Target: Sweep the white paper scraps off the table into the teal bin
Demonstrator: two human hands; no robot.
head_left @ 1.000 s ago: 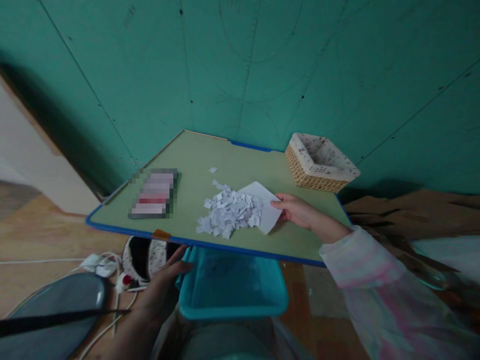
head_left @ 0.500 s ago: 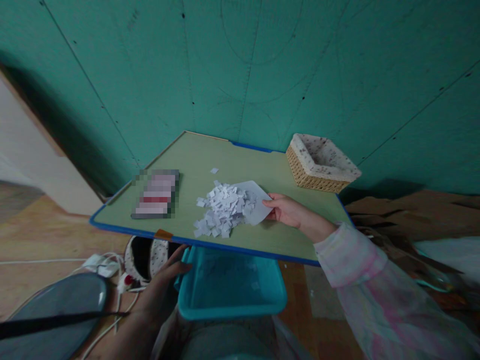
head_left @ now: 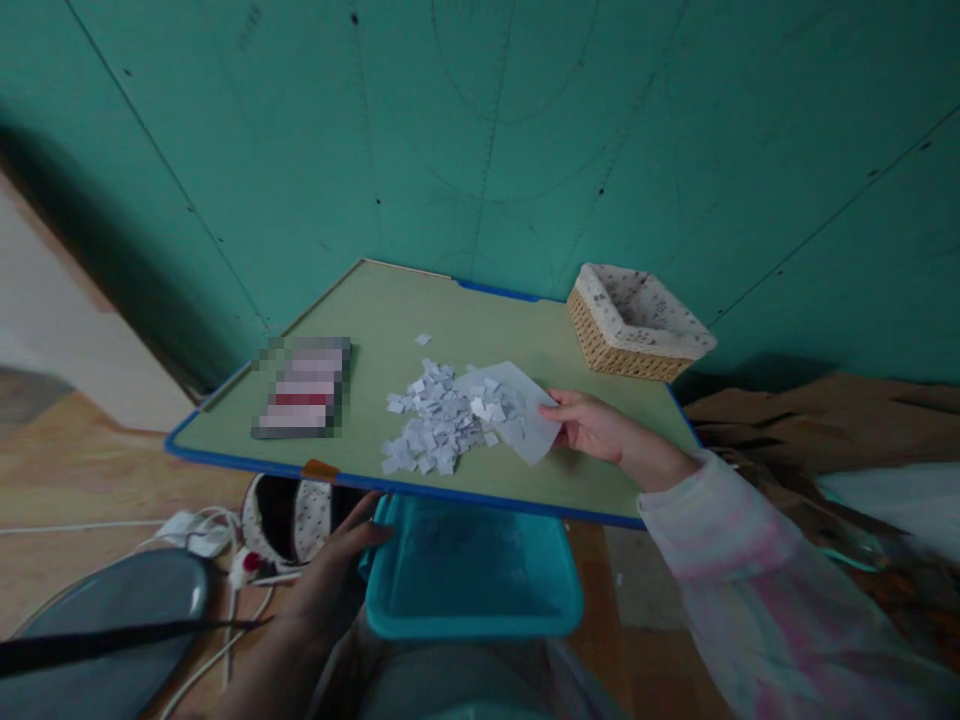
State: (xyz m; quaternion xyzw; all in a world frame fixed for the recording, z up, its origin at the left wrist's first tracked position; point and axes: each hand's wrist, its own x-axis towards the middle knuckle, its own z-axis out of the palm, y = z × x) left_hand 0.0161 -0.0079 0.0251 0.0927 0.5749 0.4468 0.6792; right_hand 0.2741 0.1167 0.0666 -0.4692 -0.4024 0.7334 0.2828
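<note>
A heap of small white paper scraps [head_left: 439,420] lies near the front edge of a green table with a blue rim [head_left: 405,488]. My right hand [head_left: 592,425] grips a white sheet of paper [head_left: 517,410] that lies flat against the right side of the heap, with a few scraps on it. My left hand [head_left: 337,570] holds the left rim of a turquoise plastic bin [head_left: 472,575] just below the table's front edge.
A wicker basket with a spotted cloth lining [head_left: 636,323] stands at the table's back right. A dark flat object [head_left: 304,388] lies on the table's left. White cables [head_left: 206,530] and a spotted item [head_left: 289,505] lie on the wooden floor; a teal wall stands behind.
My right hand pushed the sheet left into the heap, then drew back to the right. The scraps have shifted left and toward the front edge, spreading out. The left hand stays on the bin.
</note>
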